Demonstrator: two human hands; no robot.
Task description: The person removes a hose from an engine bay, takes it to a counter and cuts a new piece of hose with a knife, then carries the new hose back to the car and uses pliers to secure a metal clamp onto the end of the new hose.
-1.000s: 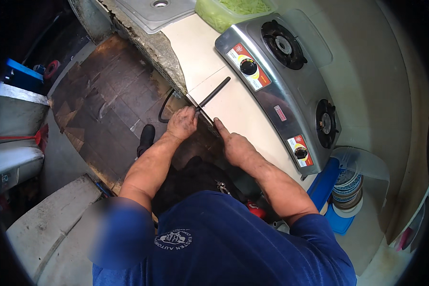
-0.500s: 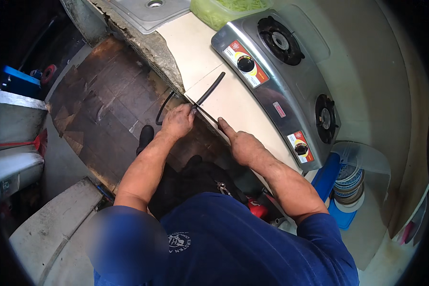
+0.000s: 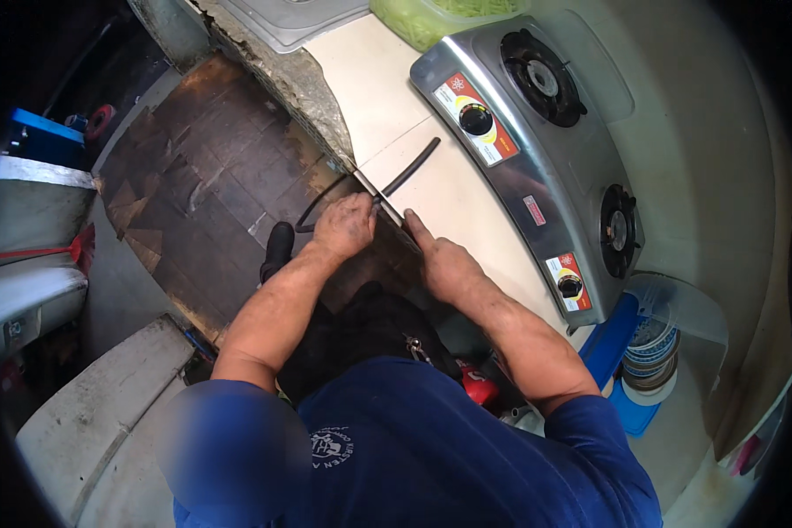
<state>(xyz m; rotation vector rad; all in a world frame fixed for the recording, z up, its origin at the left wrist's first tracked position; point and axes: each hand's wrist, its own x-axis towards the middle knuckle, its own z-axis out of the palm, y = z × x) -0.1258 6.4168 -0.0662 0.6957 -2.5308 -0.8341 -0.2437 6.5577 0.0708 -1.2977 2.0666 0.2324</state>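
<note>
Although a blurred patch covers its left side, the dark-blue cloth shirt (image 3: 466, 440): fills the bottom, cut off by the lower edge; its round white print (image 3: 330, 449) carries lettering, partly lost beside the blur.
Dark brown, patchy floor covering (image 3: 194, 167): spreads left of the counter, partly hidden by the left forearm.
Cream tiled counter (image 3: 475, 211): runs diagonally, its near corner broken to rough grey.
Silver metal two-burner stove (image 3: 537, 167): stands on the counter; it bears an upper red, white and yellow sticker (image 3: 502, 141) and a matching lower one, each around a black knob, plus a small red badge (image 3: 534, 210); their lettering is mostly too fine to make out.
Translucent plastic tub of green shreds (image 3: 400, 31): cut off by the top edge, like the grey steel sink (image 3: 299, 18) beside it.
Right hand (image 3: 449, 268): closed around a tool, index finger stretched along it; the grip is hidden.
Left hand (image 3: 345, 224): fingers curled around the hose at the counter's edge.
Matt black, slender hose (image 3: 412, 167): one end lies on the counter, slightly curved; beyond the left hand it loops over the floor side.
Thin, straight, blade-like tool (image 3: 387, 204): lies across the hose; its handle cannot be seen.
</note>
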